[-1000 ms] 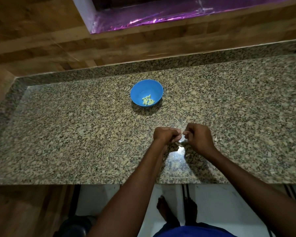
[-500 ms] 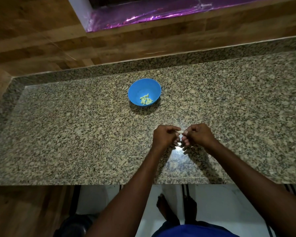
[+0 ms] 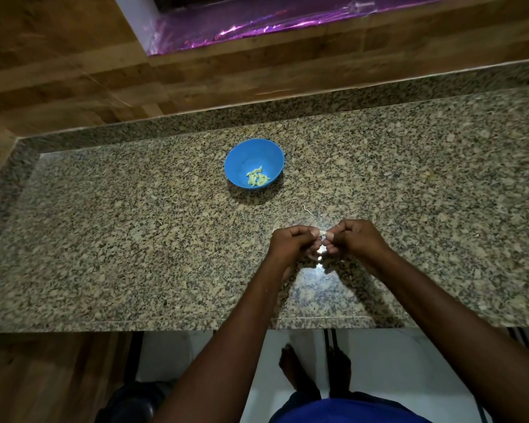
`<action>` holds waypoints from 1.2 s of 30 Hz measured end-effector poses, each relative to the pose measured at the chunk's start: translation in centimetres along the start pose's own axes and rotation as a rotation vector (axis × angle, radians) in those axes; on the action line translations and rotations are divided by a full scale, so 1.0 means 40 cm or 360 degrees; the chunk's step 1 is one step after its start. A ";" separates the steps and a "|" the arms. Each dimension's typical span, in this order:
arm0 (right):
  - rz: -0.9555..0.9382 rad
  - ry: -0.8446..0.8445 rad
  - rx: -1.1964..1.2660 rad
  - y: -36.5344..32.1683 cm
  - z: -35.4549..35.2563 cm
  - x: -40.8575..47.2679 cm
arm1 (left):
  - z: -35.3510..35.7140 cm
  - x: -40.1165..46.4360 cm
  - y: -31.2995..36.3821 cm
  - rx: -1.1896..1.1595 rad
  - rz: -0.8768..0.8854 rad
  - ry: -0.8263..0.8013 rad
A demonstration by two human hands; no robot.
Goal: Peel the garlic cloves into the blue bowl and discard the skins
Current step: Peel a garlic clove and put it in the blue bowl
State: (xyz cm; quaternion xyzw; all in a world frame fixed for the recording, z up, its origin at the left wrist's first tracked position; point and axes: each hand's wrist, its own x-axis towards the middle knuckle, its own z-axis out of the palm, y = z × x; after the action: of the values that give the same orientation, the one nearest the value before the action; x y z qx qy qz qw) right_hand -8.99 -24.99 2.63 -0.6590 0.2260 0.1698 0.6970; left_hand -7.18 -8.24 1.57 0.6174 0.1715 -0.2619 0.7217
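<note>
Both hands meet over the granite counter (image 3: 135, 239), the left hand (image 3: 293, 244) and right hand (image 3: 356, 239) curled knuckle to knuckle, pinching a small pale garlic clove (image 3: 322, 232) between their fingertips. Beyond them sits the blue bowl (image 3: 254, 157), peeled cloves (image 3: 257, 177) heaped inside; a skin scrap (image 3: 308, 210) lies between.

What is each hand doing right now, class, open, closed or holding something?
Left hand: closed, pinching one end of the garlic clove.
Right hand: closed, pinching the clove's other end.
</note>
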 end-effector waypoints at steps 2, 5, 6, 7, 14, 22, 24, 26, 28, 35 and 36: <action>0.0214 -0.0056 0.0342 -0.002 -0.001 0.000 | 0.002 -0.003 -0.006 -0.0043 0.0033 -0.0027; 0.0447 -0.0196 0.0698 -0.006 -0.006 0.002 | 0.004 -0.004 -0.013 -0.0027 0.0074 -0.0043; 0.0514 -0.0239 0.0806 -0.008 -0.009 0.002 | 0.005 -0.005 -0.013 -0.0018 0.0086 -0.0042; 0.0582 -0.0275 0.0910 -0.010 -0.011 0.002 | 0.006 -0.005 -0.013 -0.0006 0.0097 -0.0039; 0.0958 -0.0335 0.1156 -0.019 -0.029 0.006 | 0.007 -0.007 -0.004 0.0229 0.0270 -0.0008; -0.0050 0.0541 -0.0761 -0.018 0.035 -0.018 | 0.050 -0.037 0.003 0.0825 0.0540 0.0326; -0.0510 0.0692 -0.1227 0.001 0.057 -0.044 | 0.072 -0.033 0.008 0.0765 0.0417 0.0468; -0.0786 0.0755 -0.1293 0.028 0.058 -0.051 | 0.089 -0.027 0.016 0.0460 0.0153 0.0512; -0.0787 0.0767 -0.1111 0.059 0.050 -0.038 | 0.093 -0.025 0.020 0.0218 -0.0037 0.0498; 0.0615 0.0141 0.0822 -0.011 0.000 0.009 | 0.063 -0.033 -0.014 0.0303 0.0345 0.0277; 0.0700 0.0070 0.0935 -0.016 -0.007 0.012 | 0.061 -0.033 -0.016 0.0316 0.0385 0.0264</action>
State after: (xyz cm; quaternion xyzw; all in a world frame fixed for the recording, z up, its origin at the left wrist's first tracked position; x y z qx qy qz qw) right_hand -8.26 -25.35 2.88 -0.3698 0.4164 0.2293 0.7983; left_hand -8.80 -10.49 2.22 0.7213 0.1283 -0.1369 0.6667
